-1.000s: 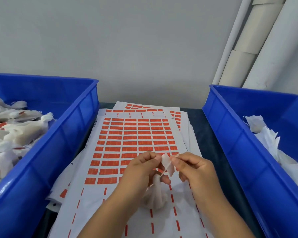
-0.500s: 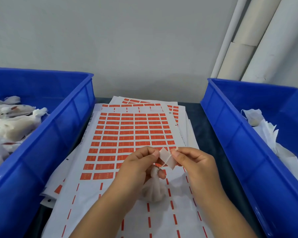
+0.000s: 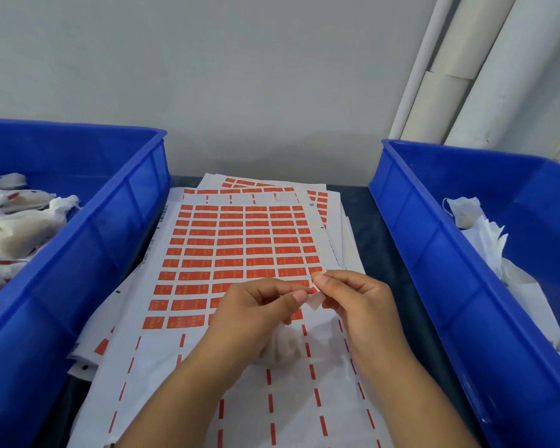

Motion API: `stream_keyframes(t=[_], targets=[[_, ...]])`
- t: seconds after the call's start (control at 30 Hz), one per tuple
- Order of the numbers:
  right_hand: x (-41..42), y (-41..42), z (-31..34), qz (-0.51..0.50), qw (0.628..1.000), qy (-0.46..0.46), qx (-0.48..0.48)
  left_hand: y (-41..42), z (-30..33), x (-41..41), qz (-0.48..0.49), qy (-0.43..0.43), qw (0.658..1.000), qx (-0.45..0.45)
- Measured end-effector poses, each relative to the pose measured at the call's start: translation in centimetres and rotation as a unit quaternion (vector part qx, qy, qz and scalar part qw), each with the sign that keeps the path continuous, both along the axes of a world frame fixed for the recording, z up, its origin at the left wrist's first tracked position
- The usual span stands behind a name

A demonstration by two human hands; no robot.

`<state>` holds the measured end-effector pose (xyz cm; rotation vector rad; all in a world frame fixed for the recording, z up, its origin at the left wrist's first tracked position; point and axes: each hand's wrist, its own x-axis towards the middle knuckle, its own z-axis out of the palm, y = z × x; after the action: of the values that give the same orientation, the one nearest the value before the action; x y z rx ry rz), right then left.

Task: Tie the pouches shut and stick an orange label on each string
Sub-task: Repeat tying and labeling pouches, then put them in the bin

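Pouch [image 3: 280,345] of white mesh hangs below both hands above the label sheet [image 3: 240,250], left hand [image 3: 256,315] and right hand [image 3: 359,305] pinching a folded label [image 3: 316,297] between fingertips.

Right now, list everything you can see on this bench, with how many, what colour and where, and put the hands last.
Left bin: one, blue, left side, holding pouches.
Filled pouches: several, white, some with orange labels, in the left bin.
Right bin: one, blue, right side.
Loose pouches: a pile, white, in the right bin.
Label sheets: a stack, white with orange labels, centre between the bins.
Pouch in work: one, white, below the hands on the top sheet.
Label: one, orange with pale back, pinched between both hands.
Rolls: several, white, leaning at the back right.
Left hand: pinches the label.
Right hand: pinches the label.
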<state>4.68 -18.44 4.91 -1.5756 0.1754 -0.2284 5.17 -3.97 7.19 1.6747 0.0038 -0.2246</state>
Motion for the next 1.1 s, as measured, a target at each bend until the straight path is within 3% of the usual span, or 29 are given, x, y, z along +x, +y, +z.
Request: stream_keyframes(t=[0.4, 0.53, 0.67, 0.87, 1.1], targets=[[0.2, -0.1, -0.3, 0.011, 1.000, 0.017, 0.021, -0.1, -1.2, 0.1, -0.021, -0.157, 0.981, 0.108], [-0.1, 0.2, -0.2, 0.062, 0.998, 0.001, -0.002, 0.0, -1.3, 0.0, -0.026, -0.191, 0.973, 0.123], [-0.1, 0.2, -0.2, 0.057, 0.998, -0.016, -0.016, 0.0, -1.2, -0.2, 0.003, -0.150, 0.988, 0.033], [-0.2, 0.3, -0.4, 0.093, 0.995, -0.030, -0.026, -0.1, -1.9, 0.3, 0.032, -0.133, 0.990, 0.030], [0.1, 0.3, -0.8, 0.094, 0.995, -0.014, -0.003, 0.4, -1.7, 0.7, 0.027, -0.077, 0.996, -0.033]])
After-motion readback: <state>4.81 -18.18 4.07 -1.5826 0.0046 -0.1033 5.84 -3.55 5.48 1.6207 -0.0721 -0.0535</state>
